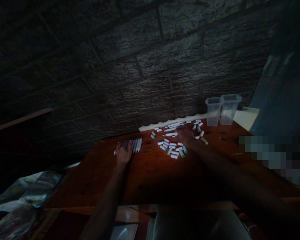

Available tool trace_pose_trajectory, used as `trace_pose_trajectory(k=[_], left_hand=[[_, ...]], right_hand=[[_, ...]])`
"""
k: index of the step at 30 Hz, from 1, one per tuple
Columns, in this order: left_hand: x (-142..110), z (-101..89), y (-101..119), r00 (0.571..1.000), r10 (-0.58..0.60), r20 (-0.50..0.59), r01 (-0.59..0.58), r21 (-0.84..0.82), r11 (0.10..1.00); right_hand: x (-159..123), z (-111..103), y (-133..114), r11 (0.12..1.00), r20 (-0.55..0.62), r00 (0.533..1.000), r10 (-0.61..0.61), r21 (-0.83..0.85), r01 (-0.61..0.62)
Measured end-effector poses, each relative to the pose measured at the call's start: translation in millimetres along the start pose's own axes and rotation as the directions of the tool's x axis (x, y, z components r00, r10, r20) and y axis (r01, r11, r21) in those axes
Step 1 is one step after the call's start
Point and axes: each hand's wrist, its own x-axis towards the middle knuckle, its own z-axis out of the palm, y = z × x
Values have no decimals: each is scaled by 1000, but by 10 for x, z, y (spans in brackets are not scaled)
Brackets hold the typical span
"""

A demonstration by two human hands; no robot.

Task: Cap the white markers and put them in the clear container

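On the left side of the wooden table, a row of white marker pens [137, 145] lies side by side. My left hand [124, 151] rests over this row, its fingers stretched out across the pens. Further right, my right hand [185, 135] reaches into a loose group of markers, its fingers closed around the end of a white marker pen [171, 134]. Several more uncapped white markers [175, 126] lie just behind that hand. Short white caps with coloured ends [173, 152] are scattered in front of it, in green, yellow, purple, orange and other colours.
Two clear plastic containers [213, 111] stand at the table's back right corner. A dark block wall [140, 73] rises behind the wooden table [150, 180]. Plastic-wrapped items [35, 190] lie beyond the left edge. The light is dim.
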Motion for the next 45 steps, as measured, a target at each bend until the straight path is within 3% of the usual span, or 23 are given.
trace_pose_trajectory(k=[7, 13, 18, 24, 30, 34, 37, 41, 45], left_hand=[[-6, -21, 58, 1000, 20, -23, -20, 4, 1000], [-45, -74, 254, 979, 201, -21, -202, -83, 976], [-92, -19, 315, 922, 385, -48, -387, -187, 903], [-139, 2, 333, 894, 444, 55, -412, -285, 865], [-189, -47, 428, 853, 509, 113, -471, -250, 846], [-234, -62, 513, 776, 617, 128, -566, -290, 772], [-266, -51, 561, 753, 638, 163, -588, -268, 763], [-275, -21, 569, 760, 639, 119, -593, -278, 756], [-233, 13, 527, 805, 590, 56, -553, -289, 781]], right_hand=[[-36, -62, -60, 997, -36, 999, 41, 70, -38], [-87, -100, -228, 960, -119, 993, 5, 280, 28], [-98, -12, -265, 870, -161, 984, 70, 493, 19], [-75, 111, -353, 671, -182, 983, -35, 725, 158], [-136, 139, -533, 518, -143, 984, -111, 836, 180], [-166, 121, -553, 511, -129, 979, -159, 838, 193], [-173, 129, -567, 508, -153, 970, -191, 830, 231], [-196, 116, -622, 496, -141, 949, -281, 825, 270], [-212, 95, -637, 555, -155, 937, -314, 770, 313]])
